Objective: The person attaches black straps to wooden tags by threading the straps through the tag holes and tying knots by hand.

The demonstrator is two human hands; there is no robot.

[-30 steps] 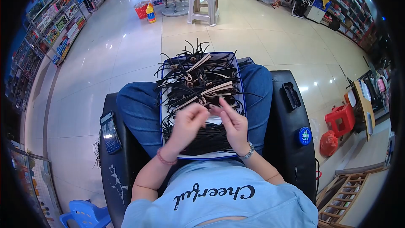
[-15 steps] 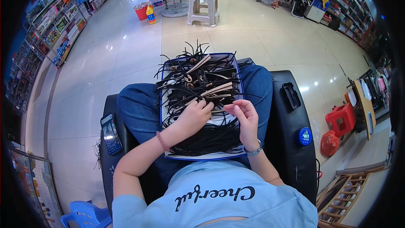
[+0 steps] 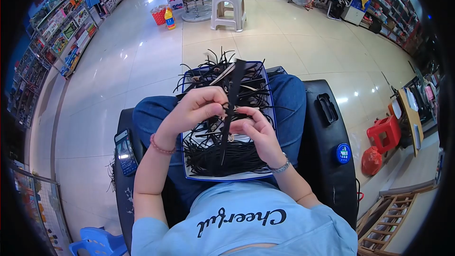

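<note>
A flat black strap [image 3: 236, 83] is held up over a blue-rimmed white box [image 3: 229, 178] on my lap. My left hand [image 3: 203, 109], with a beaded bracelet on its wrist, pinches the strap near its middle. From the other side my right hand [image 3: 256, 130] has its fingertips at the same spot, thumb and fingers close together; whether they grip the strap is partly hidden. Loose black cords [image 3: 222, 159] fill the near part of the box. Tangled black pieces with beige strips [image 3: 222, 77] lie in the far part.
A phone [image 3: 125, 149] rests on the left black armrest. On the right armrest [image 3: 327, 170] are a black tray [image 3: 327, 107] and a blue round lid [image 3: 343, 153]. A grey stool [image 3: 228, 9], a red stool [image 3: 384, 133] and a red bag [image 3: 371, 161] stand on the floor.
My left hand has risen from the pile and now holds a black strap upright above the box. My right hand has moved left to meet it.
</note>
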